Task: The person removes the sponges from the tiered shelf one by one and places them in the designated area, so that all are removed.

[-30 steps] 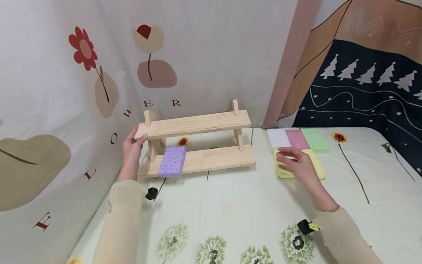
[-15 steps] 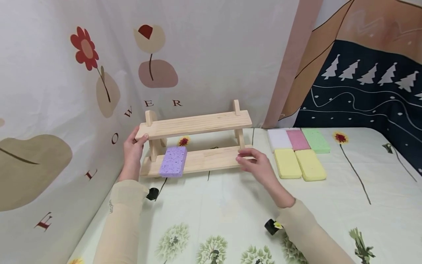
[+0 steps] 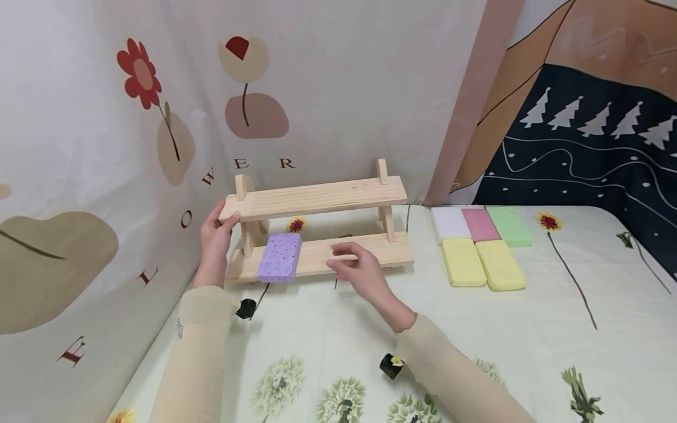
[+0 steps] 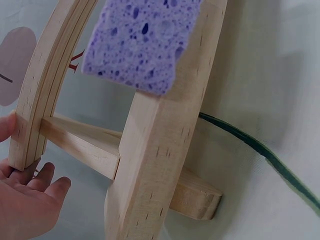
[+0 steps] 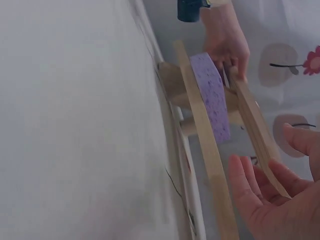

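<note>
A two-tier wooden shelf (image 3: 317, 198) stands against the back cloth. My left hand (image 3: 213, 247) grips the left end of its upper board, thumb on top and fingers below, as the left wrist view (image 4: 30, 202) also shows. On the lower board (image 3: 391, 249) lies a purple speckled sponge (image 3: 280, 257), its front end jutting past the board's edge. To the right of that sponge, my right hand (image 3: 367, 275) hovers near the front of the lower board, fingers loosely bent and holding nothing. The right wrist view shows its thumb and fingers apart.
Right of the shelf, a white sponge (image 3: 451, 224), a pink sponge (image 3: 481, 225) and a green sponge (image 3: 509, 226) lie in a row. Two yellow sponges (image 3: 463, 262) lie in front of them. Patterned cloths hang behind and to the left.
My right hand has moved left from above the yellow sponges to the front of the lower board, with nothing in it. The left hand keeps its grip on the shelf.
</note>
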The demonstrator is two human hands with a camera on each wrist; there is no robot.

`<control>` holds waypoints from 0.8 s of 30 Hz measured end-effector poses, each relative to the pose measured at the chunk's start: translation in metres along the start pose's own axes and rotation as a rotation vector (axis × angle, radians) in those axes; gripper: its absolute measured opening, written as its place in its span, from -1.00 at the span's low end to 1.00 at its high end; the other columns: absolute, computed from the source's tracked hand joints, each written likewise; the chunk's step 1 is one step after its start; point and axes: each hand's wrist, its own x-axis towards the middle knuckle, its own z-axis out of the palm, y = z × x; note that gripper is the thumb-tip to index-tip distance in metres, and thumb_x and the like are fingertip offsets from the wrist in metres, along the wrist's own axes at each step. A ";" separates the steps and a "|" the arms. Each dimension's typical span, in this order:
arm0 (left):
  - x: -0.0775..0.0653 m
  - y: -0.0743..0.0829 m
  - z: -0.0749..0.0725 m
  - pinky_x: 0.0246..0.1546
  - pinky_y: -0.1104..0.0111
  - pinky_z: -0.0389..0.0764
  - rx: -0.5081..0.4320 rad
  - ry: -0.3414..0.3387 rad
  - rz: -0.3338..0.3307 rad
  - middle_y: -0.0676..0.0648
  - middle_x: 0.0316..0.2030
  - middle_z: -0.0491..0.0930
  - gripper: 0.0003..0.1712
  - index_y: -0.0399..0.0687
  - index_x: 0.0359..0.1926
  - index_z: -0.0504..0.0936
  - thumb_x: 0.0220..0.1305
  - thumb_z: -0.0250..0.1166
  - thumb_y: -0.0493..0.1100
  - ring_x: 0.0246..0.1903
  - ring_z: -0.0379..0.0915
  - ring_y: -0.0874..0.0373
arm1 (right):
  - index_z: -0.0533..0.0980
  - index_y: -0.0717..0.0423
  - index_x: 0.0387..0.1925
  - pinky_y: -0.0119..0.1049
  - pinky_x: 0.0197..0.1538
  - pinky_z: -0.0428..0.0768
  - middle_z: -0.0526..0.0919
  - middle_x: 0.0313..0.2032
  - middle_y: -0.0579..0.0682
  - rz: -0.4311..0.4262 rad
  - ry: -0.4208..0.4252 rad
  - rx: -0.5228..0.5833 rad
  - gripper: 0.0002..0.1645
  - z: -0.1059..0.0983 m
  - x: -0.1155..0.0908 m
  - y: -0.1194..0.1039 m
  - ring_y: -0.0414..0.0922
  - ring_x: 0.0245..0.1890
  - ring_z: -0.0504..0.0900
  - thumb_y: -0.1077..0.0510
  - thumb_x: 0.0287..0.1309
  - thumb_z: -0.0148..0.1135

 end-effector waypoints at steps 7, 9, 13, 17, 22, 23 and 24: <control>0.001 -0.002 0.000 0.55 0.36 0.13 0.016 -0.007 0.007 0.01 0.55 0.10 -0.30 0.18 0.53 0.17 0.46 0.17 -0.14 0.50 0.10 0.20 | 0.46 0.22 0.23 -0.21 -0.03 0.76 0.51 0.24 0.28 0.003 -0.038 0.048 -0.48 0.034 0.009 0.004 0.13 0.09 0.68 0.18 0.28 0.31; 0.001 -0.002 0.001 0.55 0.37 0.12 0.019 -0.008 0.006 0.02 0.56 0.09 -0.30 0.19 0.53 0.16 0.47 0.16 -0.14 0.50 0.09 0.20 | 0.45 0.20 0.25 -0.22 -0.04 0.76 0.49 0.26 0.28 0.007 -0.044 0.053 -0.46 0.043 0.011 0.005 0.14 0.09 0.68 0.18 0.27 0.32; 0.001 -0.003 0.000 0.55 0.36 0.13 0.025 -0.003 0.007 0.02 0.56 0.09 -0.30 0.18 0.53 0.16 0.47 0.16 -0.14 0.51 0.09 0.20 | 0.41 0.18 0.30 -0.21 -0.07 0.77 0.46 0.30 0.25 0.016 -0.036 0.058 -0.39 0.061 0.015 0.007 0.13 0.07 0.69 0.20 0.24 0.35; 0.002 -0.003 0.000 0.55 0.35 0.13 0.028 -0.004 0.001 0.01 0.56 0.08 -0.30 0.17 0.54 0.16 0.47 0.16 -0.15 0.50 0.09 0.19 | 0.38 0.16 0.33 -0.27 -0.15 0.78 0.44 0.32 0.20 0.014 -0.007 0.033 -0.32 0.074 0.019 0.008 0.07 -0.02 0.72 0.19 0.20 0.39; 0.001 -0.003 0.000 0.54 0.36 0.14 0.010 -0.002 0.013 -0.01 0.56 0.09 -0.30 0.14 0.53 0.17 0.46 0.16 -0.18 0.50 0.10 0.18 | 0.34 0.19 0.34 -0.48 -0.31 0.71 0.42 0.26 0.21 -0.017 0.048 -0.122 -0.24 0.088 0.024 0.005 -0.05 -0.08 0.67 0.17 0.16 0.43; 0.001 -0.003 0.000 0.54 0.36 0.13 0.006 -0.003 0.017 -0.01 0.56 0.08 -0.30 0.13 0.53 0.17 0.46 0.16 -0.18 0.50 0.10 0.18 | 0.34 0.19 0.34 -0.52 -0.32 0.67 0.42 0.24 0.20 -0.024 0.056 -0.173 -0.24 0.090 0.025 0.005 -0.07 -0.09 0.65 0.17 0.16 0.43; 0.001 -0.002 0.000 0.54 0.36 0.13 0.002 -0.004 0.022 -0.01 0.56 0.09 -0.30 0.13 0.53 0.17 0.46 0.17 -0.19 0.50 0.10 0.18 | 0.34 0.19 0.34 -0.55 -0.31 0.63 0.43 0.22 0.19 -0.030 0.064 -0.219 -0.25 0.092 0.026 0.004 -0.09 -0.09 0.63 0.17 0.16 0.43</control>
